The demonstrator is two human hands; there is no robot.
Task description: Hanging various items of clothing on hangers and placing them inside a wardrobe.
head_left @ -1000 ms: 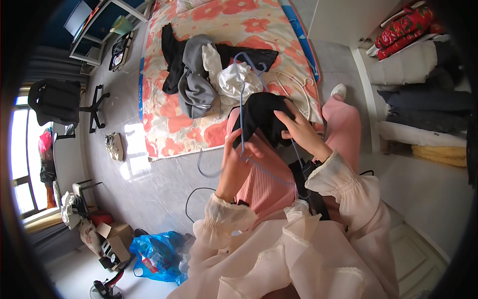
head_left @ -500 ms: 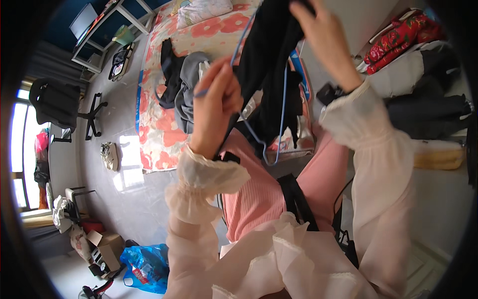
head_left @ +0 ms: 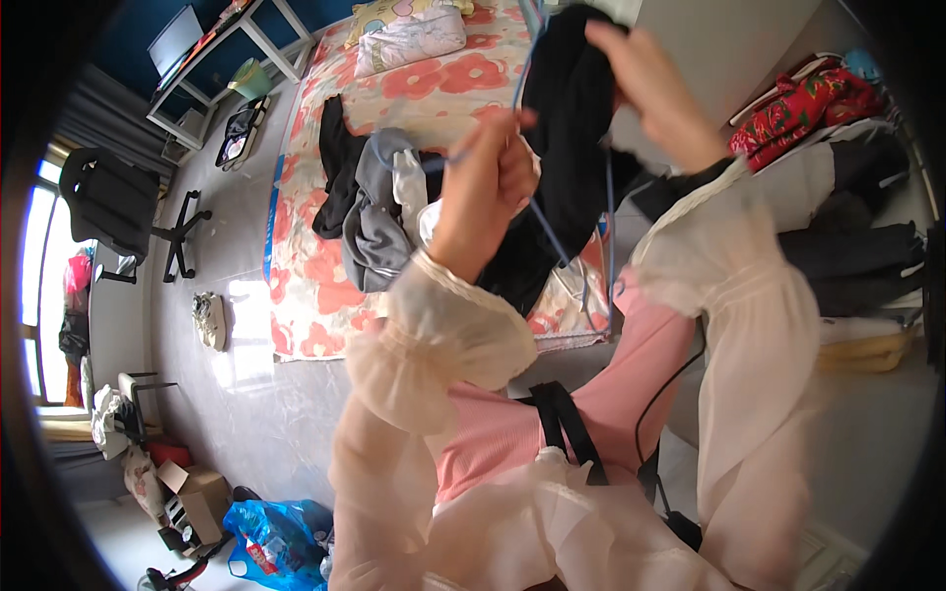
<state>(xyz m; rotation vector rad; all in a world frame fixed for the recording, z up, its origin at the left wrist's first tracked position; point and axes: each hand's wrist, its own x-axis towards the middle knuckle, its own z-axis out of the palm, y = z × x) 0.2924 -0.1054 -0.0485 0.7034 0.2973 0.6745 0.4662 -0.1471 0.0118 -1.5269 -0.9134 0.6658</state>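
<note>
My left hand (head_left: 493,182) is closed round a thin blue clothes hanger (head_left: 610,231), whose lower part dangles between my arms. A black garment (head_left: 572,118) hangs bunched by the hanger, its kind not clear. Gripping the garment's upper right edge is my right hand (head_left: 662,98), thumb on the near side and fingers mostly behind the cloth. Beyond my left hand, a grey garment (head_left: 379,241), a white cloth (head_left: 409,177) and a black piece of clothing (head_left: 335,163) lie heaped on the bed.
The bed (head_left: 296,295) has a red-flowered sheet and pillows (head_left: 414,41) at its far end. Folded clothes (head_left: 838,256) fill shelves at the right. Leftward are an office chair (head_left: 108,202), white shoes (head_left: 209,320), an open case (head_left: 239,133), a cardboard box (head_left: 202,497) and a blue plastic bag (head_left: 281,537).
Both hands have shifted right in the view, the left one more. The black garment has moved right with them and is more bunched. The hanger's bottom has swung right.
</note>
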